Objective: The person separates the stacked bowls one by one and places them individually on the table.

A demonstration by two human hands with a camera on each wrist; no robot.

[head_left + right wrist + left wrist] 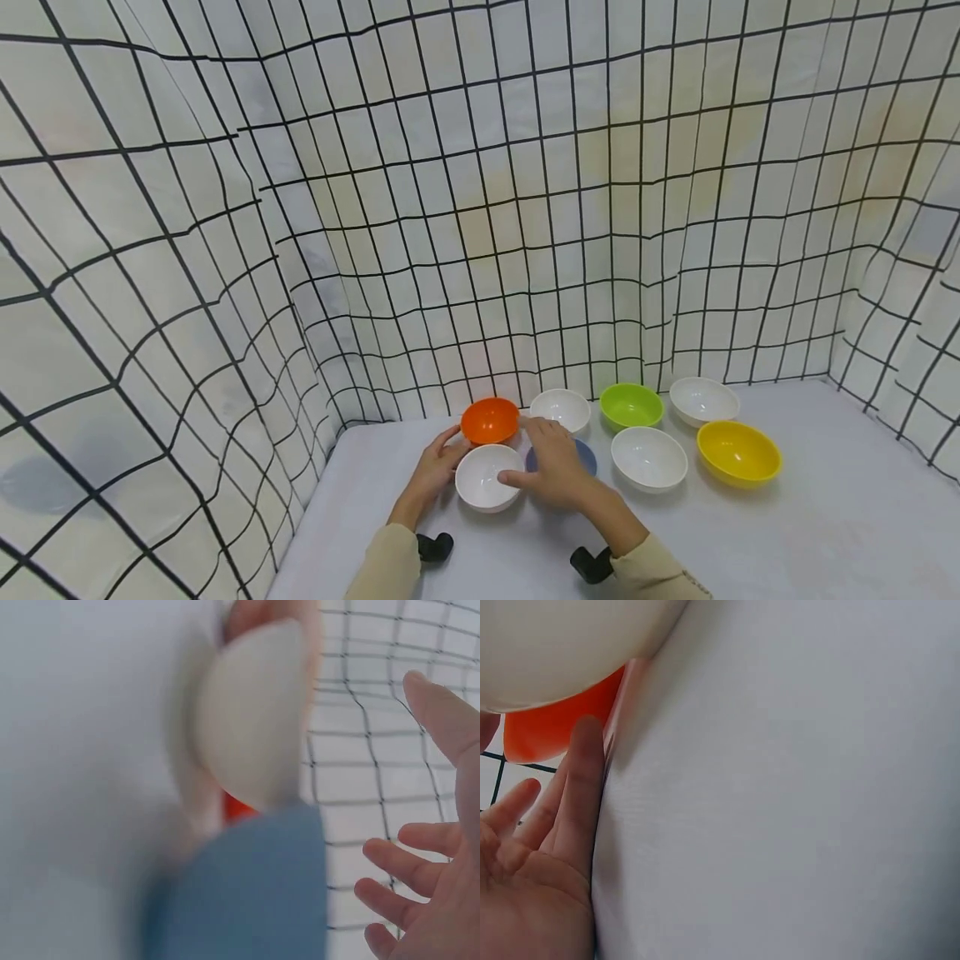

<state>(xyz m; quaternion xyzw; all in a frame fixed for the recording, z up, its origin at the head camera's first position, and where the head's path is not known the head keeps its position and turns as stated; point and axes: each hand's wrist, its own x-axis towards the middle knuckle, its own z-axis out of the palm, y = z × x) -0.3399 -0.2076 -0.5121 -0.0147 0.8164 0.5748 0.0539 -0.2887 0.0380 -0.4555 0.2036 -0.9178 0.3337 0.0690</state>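
Observation:
My left hand (433,473) lies at the left side of a white bowl (477,482) and the orange bowl (490,421) behind it. In the left wrist view its fingers stretch along the tabletop toward the orange bowl (544,733), beneath the white bowl's curved side (555,652). Over the blue bowl (586,456), partly covering it, hovers my right hand (561,468), its thumb pointing left across the white bowl. The right wrist view shows that hand (442,892) with spread fingers and nothing in them, beside the blue bowl (255,892).
Rightward stand another white bowl (561,410), a green bowl (632,407), two more white bowls (649,459) and a yellow bowl (738,454). A white cloth covers the table (825,517). Black-gridded white sheets (480,208) rise behind and at both sides.

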